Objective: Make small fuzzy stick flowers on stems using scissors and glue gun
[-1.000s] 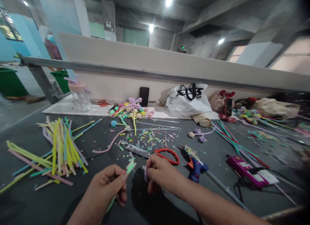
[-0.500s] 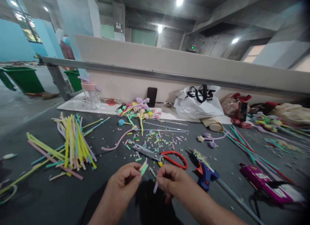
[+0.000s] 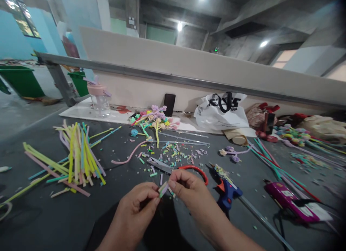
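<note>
My left hand (image 3: 136, 204) pinches a small bundle of short pastel pipe cleaner pieces (image 3: 163, 190), green, cream and purple, between thumb and fingertips. Against the upper end of this bundle, my right hand (image 3: 189, 193) has its thumb and forefinger closed; the purple piece lies at their tips. Just beyond the hands lie scissors (image 3: 161, 166) with red handles, partly covered by my right hand. Right of that hand, a blue glue gun (image 3: 228, 195) rests on the dark table. Cut pipe cleaner bits (image 3: 178, 153) are scattered beyond the scissors.
Long pastel pipe cleaners (image 3: 78, 153) lie piled at left. Fuzzy flower stems (image 3: 154, 118), a phone (image 3: 169, 104) and a white bag (image 3: 220, 115) stand along the back. A clear cup (image 3: 99, 104) is back left; a magenta device (image 3: 293, 204) lies at right.
My right hand has moved left and up, bringing its purple piece to the pieces in my left hand. The view has shifted slightly; my left hand keeps its pinch.
</note>
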The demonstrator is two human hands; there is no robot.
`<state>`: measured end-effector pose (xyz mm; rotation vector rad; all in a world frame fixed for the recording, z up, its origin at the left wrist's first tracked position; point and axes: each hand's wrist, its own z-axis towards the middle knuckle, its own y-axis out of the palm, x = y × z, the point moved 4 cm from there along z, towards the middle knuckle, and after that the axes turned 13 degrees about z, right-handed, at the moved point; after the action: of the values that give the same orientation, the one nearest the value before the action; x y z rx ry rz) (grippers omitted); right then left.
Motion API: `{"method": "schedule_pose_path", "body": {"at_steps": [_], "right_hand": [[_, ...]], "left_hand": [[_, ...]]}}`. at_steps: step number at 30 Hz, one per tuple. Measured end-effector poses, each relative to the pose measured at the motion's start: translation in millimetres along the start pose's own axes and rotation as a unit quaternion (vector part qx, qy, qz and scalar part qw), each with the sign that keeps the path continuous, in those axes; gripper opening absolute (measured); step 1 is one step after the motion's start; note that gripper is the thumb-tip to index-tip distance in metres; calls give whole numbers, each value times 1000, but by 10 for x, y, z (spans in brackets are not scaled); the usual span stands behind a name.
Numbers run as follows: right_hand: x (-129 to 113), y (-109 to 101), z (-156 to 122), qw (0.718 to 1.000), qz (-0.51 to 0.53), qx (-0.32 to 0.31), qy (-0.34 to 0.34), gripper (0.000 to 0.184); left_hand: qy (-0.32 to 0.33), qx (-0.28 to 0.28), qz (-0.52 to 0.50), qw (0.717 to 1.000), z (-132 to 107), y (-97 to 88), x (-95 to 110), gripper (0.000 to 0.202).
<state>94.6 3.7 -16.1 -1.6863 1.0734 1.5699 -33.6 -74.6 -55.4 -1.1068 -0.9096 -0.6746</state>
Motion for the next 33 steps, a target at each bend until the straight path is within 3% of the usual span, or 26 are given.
{"method": "schedule_pose_path", "body": {"at_steps": [24,33], "right_hand": [[65,27,29,998,-57,33,0,13],[79,12,67,994,-102,41,-22,8]], "left_hand": [[37,31,31,998,-24,-31,9,12],[96,30,70,992,-20,-23,6,16]]}}
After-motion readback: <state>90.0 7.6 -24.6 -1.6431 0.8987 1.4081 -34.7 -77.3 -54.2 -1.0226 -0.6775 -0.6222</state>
